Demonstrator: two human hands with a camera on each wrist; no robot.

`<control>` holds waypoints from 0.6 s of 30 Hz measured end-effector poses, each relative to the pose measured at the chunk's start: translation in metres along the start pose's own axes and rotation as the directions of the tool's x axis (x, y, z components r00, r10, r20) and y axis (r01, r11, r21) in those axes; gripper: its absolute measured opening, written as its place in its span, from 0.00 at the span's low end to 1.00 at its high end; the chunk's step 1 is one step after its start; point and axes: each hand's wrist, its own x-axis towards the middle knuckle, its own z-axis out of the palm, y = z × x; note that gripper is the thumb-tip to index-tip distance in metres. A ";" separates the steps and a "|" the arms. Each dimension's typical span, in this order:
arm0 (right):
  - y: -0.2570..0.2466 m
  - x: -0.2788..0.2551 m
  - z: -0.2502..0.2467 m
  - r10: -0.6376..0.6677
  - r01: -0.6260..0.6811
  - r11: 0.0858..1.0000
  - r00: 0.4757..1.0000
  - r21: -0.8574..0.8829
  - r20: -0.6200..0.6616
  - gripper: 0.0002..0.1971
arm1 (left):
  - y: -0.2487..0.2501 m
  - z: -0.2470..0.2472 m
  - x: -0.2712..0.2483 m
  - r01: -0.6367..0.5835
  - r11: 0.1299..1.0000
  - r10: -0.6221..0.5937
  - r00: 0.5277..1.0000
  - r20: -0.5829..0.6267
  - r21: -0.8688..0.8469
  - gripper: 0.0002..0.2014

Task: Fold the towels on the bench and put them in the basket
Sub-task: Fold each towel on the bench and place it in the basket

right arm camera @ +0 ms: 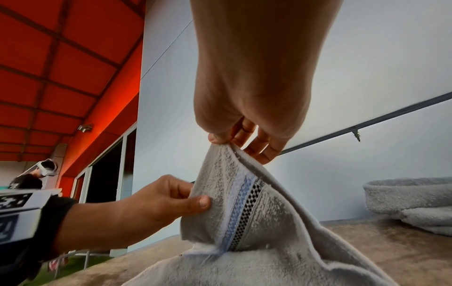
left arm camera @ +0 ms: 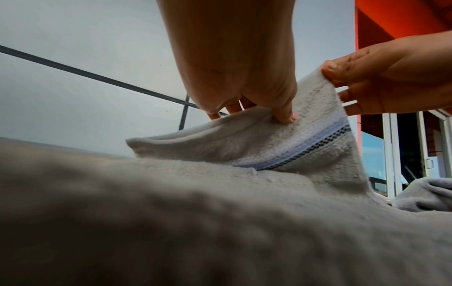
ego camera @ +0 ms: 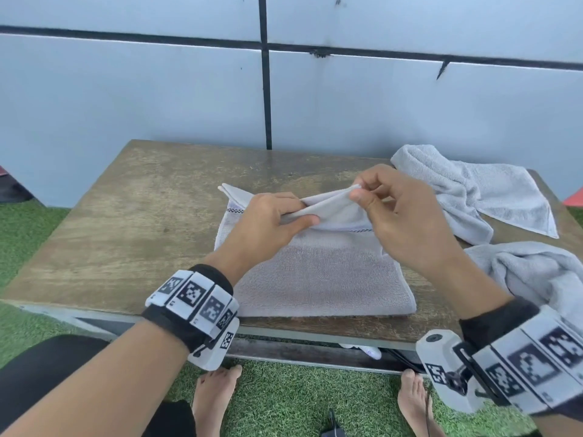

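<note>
towel of pale grey terry cloth with a blue and checkered stripe (ego camera: 318, 272) lies on the worn brown wooden bench (ego camera: 132, 222), its far edge lifted off the lower layer. the left hand (ego camera: 268, 225) pinches this raised edge between thumb and fingers, and the right hand (ego camera: 400, 212) pinches the same edge at the corner, thumb against fingertips. two more crumpled grey towels, one far (ego camera: 479, 190) and one near (ego camera: 536, 272), lie on the right part of the bench, apart from the hands.
</note>
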 end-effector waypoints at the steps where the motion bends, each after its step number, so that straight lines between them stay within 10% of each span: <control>1: 0.001 0.001 -0.004 0.011 -0.011 1.000 1.000 0.008 -0.020 0.03 | -0.001 -0.006 -0.002 0.029 1.000 -0.029 1.000 0.001 0.009 0.09; 10: 0.006 0.003 -0.032 0.137 -0.124 0.989 0.975 0.081 -0.177 0.04 | -0.003 -0.084 -0.025 0.135 0.947 -0.146 0.989 0.015 0.291 0.07; 18: 0.003 0.002 -0.051 0.228 -0.201 0.971 0.943 0.130 -0.242 0.07 | 0.042 -0.136 -0.030 -0.035 0.825 -0.005 0.998 0.068 0.564 0.07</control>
